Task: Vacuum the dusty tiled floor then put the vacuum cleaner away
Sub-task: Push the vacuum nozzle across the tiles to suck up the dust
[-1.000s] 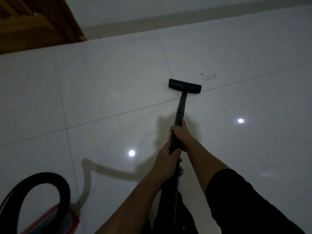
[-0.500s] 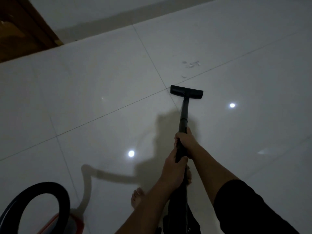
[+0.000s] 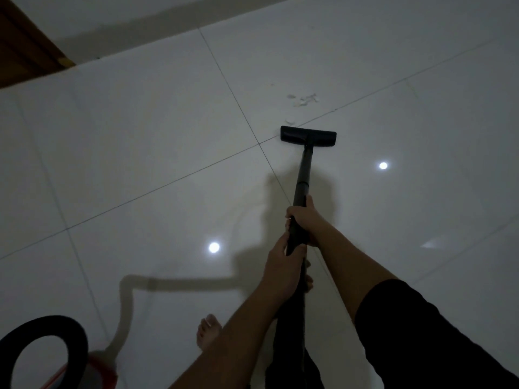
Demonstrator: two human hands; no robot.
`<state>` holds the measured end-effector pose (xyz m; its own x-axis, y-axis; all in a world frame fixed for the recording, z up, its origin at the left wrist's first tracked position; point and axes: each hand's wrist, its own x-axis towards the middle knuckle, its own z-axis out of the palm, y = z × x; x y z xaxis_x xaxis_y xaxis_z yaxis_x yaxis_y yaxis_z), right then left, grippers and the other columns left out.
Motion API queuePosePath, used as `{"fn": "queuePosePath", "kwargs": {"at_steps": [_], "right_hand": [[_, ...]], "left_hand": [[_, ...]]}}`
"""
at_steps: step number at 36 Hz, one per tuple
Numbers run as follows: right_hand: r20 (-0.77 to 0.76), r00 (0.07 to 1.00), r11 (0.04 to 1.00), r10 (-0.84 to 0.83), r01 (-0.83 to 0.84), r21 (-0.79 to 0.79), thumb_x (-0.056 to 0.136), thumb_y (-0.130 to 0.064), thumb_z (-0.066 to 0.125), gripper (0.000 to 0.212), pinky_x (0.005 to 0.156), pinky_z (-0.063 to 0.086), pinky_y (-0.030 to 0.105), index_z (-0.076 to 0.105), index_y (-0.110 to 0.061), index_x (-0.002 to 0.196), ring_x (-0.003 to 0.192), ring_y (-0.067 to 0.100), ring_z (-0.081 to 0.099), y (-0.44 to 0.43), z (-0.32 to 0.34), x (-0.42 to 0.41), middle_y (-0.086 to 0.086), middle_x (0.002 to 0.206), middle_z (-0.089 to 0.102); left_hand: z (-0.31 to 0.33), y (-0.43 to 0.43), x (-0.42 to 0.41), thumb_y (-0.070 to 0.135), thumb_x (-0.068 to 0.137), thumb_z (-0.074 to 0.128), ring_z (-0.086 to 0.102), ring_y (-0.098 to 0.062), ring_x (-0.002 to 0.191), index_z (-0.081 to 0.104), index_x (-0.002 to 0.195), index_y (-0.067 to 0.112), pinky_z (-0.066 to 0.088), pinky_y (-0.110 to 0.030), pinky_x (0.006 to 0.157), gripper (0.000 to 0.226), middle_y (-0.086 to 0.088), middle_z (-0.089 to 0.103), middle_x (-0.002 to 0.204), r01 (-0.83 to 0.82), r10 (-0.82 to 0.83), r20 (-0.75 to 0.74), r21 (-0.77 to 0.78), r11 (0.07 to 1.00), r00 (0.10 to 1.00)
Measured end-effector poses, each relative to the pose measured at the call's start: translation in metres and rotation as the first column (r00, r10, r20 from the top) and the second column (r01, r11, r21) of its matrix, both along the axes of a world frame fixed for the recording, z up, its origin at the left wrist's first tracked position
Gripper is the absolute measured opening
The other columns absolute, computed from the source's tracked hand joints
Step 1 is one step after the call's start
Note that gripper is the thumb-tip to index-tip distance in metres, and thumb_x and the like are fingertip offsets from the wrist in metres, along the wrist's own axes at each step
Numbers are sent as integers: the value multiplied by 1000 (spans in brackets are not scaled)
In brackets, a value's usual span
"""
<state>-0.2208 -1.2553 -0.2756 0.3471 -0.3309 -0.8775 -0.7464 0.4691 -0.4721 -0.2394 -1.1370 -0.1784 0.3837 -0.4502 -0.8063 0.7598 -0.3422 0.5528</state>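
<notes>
Both hands grip the black vacuum wand [image 3: 304, 172]. My right hand [image 3: 307, 220] wraps it higher up, my left hand [image 3: 283, 265] just below. The flat black floor nozzle [image 3: 308, 136] rests on the glossy white tiled floor [image 3: 140, 141], beside a crossing of grout lines. A small cluster of pale debris bits [image 3: 304, 99] lies just beyond the nozzle, with one piece [image 3: 289, 120] close to its left end. The red vacuum body [image 3: 95, 369] with a black loop handle [image 3: 75, 335] sits at the bottom left.
A wooden door frame [image 3: 25, 51] stands at the top left, next to a pale wall and skirting [image 3: 157, 18]. My bare foot [image 3: 207, 332] is on the tile near the bottom centre. Two ceiling light reflections shine on the floor.
The nozzle has been pulled back from the debris toward me, then pushed slightly forward again. The view has tilted, and my bare foot has come into sight.
</notes>
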Motion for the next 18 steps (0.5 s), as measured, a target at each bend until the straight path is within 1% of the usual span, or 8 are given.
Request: {"fn": "queuePosePath", "kwargs": {"at_steps": [3, 5, 7, 12, 18], "right_hand": [[15, 1000, 1000, 12, -12, 27, 91, 8, 45, 88, 48, 46, 30, 0, -32, 155, 52, 19, 49, -9, -4, 20, 13, 73, 49], [21, 999, 999, 35, -35, 23, 90, 8, 46, 89, 47, 47, 29, 0, -33, 155, 52, 19, 50, -15, -8, 33, 13, 75, 50], [19, 998, 998, 53, -53, 15, 90, 7, 47, 90, 48, 47, 30, 1, -34, 155, 53, 19, 51, -23, -13, 46, 13, 78, 50], [16, 998, 998, 62, -62, -20, 87, 6, 48, 90, 49, 47, 30, 5, -36, 155, 54, 18, 52, -47, -22, 70, 13, 79, 52], [27, 999, 998, 28, -27, -63, 87, 5, 49, 86, 46, 46, 27, 13, -32, 155, 51, 16, 51, -84, -25, 87, 12, 80, 53]], "left_hand": [[-2, -10, 13, 13, 98, 43, 49, -7, 34, 39, 140, 20, 43, -15, 36, 43, -11, 54, 71, -56, 56, -7, -2, 998, 998], [-6, -17, 22, 13, 98, 43, 49, -13, 39, 41, 139, 20, 43, -17, 37, 42, -13, 53, 72, -91, 91, -2, -5, 996, 996], [-11, -25, 31, 12, 97, 43, 47, -17, 43, 43, 137, 20, 42, -19, 38, 40, -14, 52, 73, -123, 123, 1, -2, 992, 992], [-21, -52, 51, 13, 97, 43, 48, -17, 44, 44, 136, 21, 42, -19, 38, 39, -14, 53, 75, -156, 155, 18, 9, 988, 988], [-27, -90, 67, 12, 97, 43, 48, -16, 42, 43, 137, 18, 42, -19, 38, 40, -14, 52, 75, -155, 155, 18, -19, 988, 988]]}}
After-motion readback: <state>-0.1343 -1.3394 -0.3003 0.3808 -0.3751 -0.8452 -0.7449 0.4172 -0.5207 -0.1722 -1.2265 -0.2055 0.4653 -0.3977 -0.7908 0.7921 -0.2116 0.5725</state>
